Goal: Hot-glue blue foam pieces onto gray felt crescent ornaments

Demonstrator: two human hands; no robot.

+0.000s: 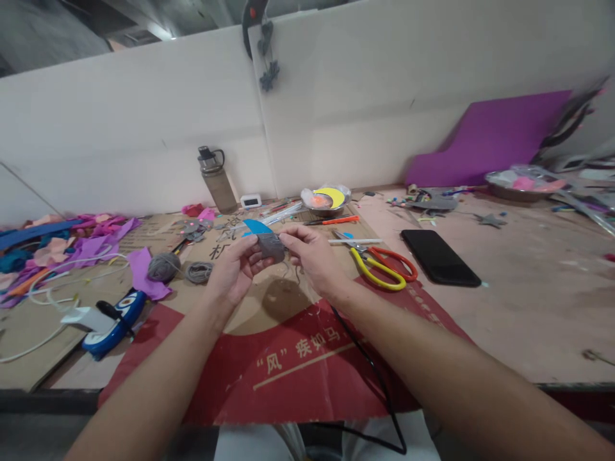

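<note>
A curved, crescent-like piece (270,248) is held up over the cardboard; its upper tip is bright blue and its lower part is grey. The fingers of my left hand (240,261) are closed around its left side and underneath. At its right edge, my right hand (307,251) is pinched; a thin grey strand hangs below, and what exactly sits between those fingertips is too small to make out. Left of my hands lie a ball of grey yarn (164,267) and a loose grey yarn coil (198,273). Scissors with red and yellow handles (379,264) lie right of my right hand.
A red-and-brown cardboard sheet (230,378) covers the table's middle. Rightward lies a black phone (439,257). A bottle (217,182) and a bowl with a yellow crescent (331,197) stand at the back. Felt scraps (91,250) and a blue power strip (115,323) with cables occupy the left.
</note>
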